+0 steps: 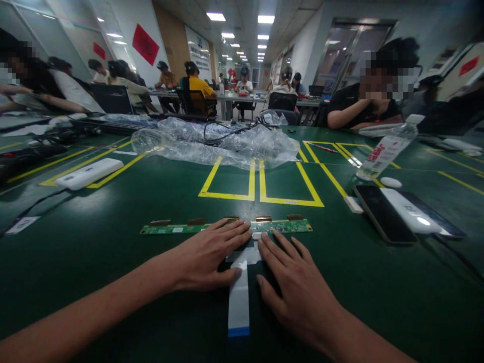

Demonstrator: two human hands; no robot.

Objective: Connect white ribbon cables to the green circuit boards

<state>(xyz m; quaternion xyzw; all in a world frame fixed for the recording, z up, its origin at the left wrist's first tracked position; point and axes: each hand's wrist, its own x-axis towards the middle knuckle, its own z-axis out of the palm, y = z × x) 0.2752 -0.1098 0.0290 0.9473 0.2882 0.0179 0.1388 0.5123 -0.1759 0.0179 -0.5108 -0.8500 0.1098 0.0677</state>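
A long, narrow green circuit board (282, 226) lies flat across the table in front of me, with several brown tabs along its far edge. From its middle a white flat ribbon cable (239, 302) with a blue end runs toward me. My left hand (214, 252) rests palm down, fingers stretched over the board left of the connector, thumb on the cable. My right hand (295, 282) lies with fingers spread, its fingertips by the white connector (259, 235) at the board's near edge. Neither hand is wrapped around anything.
Crumpled clear plastic wrap (227, 141) and black cables lie beyond yellow tape outlines (291, 202). On the right are a water bottle (389, 148), a phone (383, 214) and a white device (410, 212). Another white device (89, 173) sits left. People sit around the room.
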